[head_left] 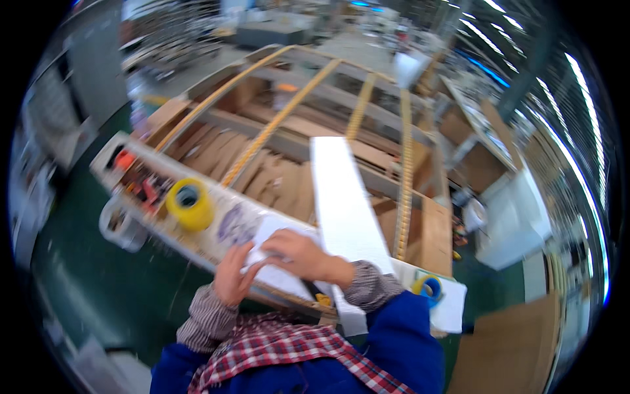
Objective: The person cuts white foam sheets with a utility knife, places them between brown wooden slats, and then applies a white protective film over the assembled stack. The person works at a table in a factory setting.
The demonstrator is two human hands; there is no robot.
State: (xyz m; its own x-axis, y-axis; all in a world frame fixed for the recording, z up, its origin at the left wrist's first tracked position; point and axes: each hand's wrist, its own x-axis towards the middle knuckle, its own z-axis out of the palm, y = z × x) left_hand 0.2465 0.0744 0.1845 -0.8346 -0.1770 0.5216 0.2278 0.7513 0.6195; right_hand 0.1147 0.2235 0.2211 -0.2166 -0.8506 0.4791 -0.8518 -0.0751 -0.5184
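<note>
The work was judged to be partway along. The white strip (pixel 344 197) was laid lengthwise over the table's edge and onto the frame (pixel 436 236), but no fastening on it could be made out. Yellow bars (pixel 282 123) were set across the frame, and most gaps between them were left uncovered. The small sheet (pixel 279 224) lay on the table (pixel 207 243) beneath the fingers, just beside the strip, and its handling seemed unfinished.

The left grip (pixel 231 274) and the right grip (pixel 298 253) were brought together over that sheet, fingers bent and nearly meeting. Whether anything was pinched between them, or how far either was parted, could not be told through the blur.

At the table's left end, a tray (pixel 136 200) was filled with red and dark small items, too blurred to be named. A yellow roll (pixel 190 213) was stood beside it. Brown pieces (pixel 275 174) were held in the frame's open bays. A white tub (pixel 133 238) was seen below the table; its contents could not be told.
</note>
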